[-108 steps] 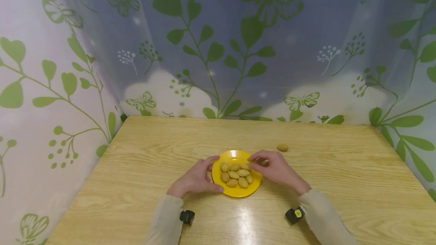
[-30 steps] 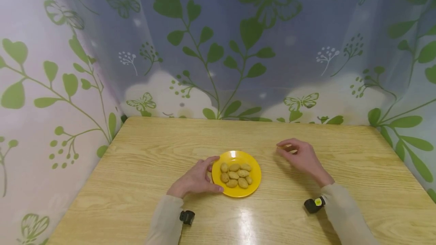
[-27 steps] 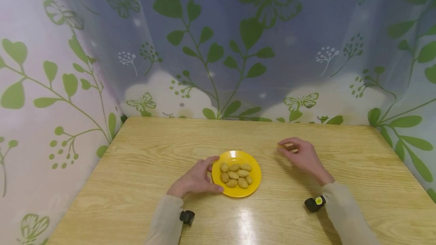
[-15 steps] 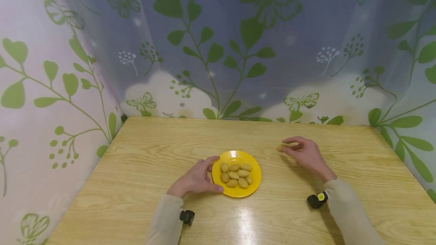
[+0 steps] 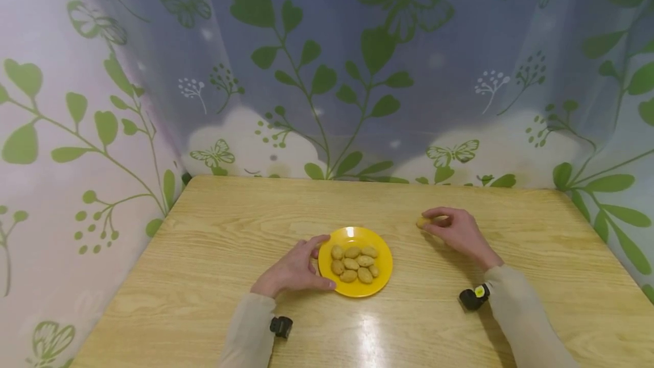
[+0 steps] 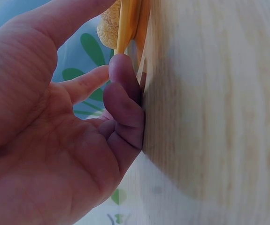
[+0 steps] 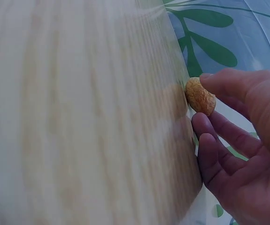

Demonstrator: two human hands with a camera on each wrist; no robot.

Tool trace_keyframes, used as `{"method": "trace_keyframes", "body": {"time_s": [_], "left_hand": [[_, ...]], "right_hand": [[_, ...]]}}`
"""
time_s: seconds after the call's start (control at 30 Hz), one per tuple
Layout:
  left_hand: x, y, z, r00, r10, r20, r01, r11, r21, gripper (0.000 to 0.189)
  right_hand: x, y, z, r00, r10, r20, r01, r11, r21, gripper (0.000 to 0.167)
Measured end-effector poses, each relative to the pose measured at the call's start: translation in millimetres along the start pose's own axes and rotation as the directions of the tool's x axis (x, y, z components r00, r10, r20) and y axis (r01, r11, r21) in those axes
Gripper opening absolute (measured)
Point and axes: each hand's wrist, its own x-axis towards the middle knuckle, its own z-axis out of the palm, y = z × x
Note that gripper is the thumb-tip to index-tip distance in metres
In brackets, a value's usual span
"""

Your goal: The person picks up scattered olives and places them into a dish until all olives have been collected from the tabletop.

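Note:
A yellow plate (image 5: 354, 289) sits on the table, bearing several wrinkled tan oval nuts (image 5: 350, 264). My left hand (image 5: 291, 268) grips the plate's left rim, thumb at the near side and fingers at the far side. In the left wrist view the rim (image 6: 124, 28) rises between thumb and fingers, beside one nut. Off to the right, my right hand (image 5: 457, 231) pinches a lone nut (image 5: 422, 222) between thumb and forefinger. Up close in the right wrist view, that nut (image 7: 200, 97) is wrinkled and rests against the tabletop.
The wooden table (image 5: 214, 226) ends at the back against a patterned curtain (image 5: 327, 72) with green leaves and butterflies. Another printed sheet (image 5: 76, 186) hangs along the left side. Black cameras (image 5: 474, 298) are strapped to both wrists.
My right hand has gone from the plate's right rim to the lone nut, then shifted slightly right, so the nut shows at its fingertips. The left hand and plate stay put.

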Motion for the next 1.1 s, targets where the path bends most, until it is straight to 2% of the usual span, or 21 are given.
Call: {"method": "trace_keyframes", "body": {"time_s": [0.33,0.67,1.1], "left_hand": [[-0.8,0.5,-0.3,1.0,0.006,-0.004,-0.006,1.0,-0.002,0.1],[-1.3,1.0,-0.9,1.0,0.002,-0.004,-0.002,1.0,-0.002,0.1],[-1.4,0.3,0.3,1.0,0.0,0.001,0.0,1.0,-0.003,0.1]], "right_hand": [[3.7,-3.0,-0.6,0.999,-0.015,0.031,0.016,1.0,-0.02,0.035],[6.5,0.8,1.1,0.999,-0.035,0.026,0.036,0.998,-0.059,0.03],[-2.9,-4.7,3.4,0.997,-0.081,0.011,0.082,0.993,-0.089,0.027]]}}
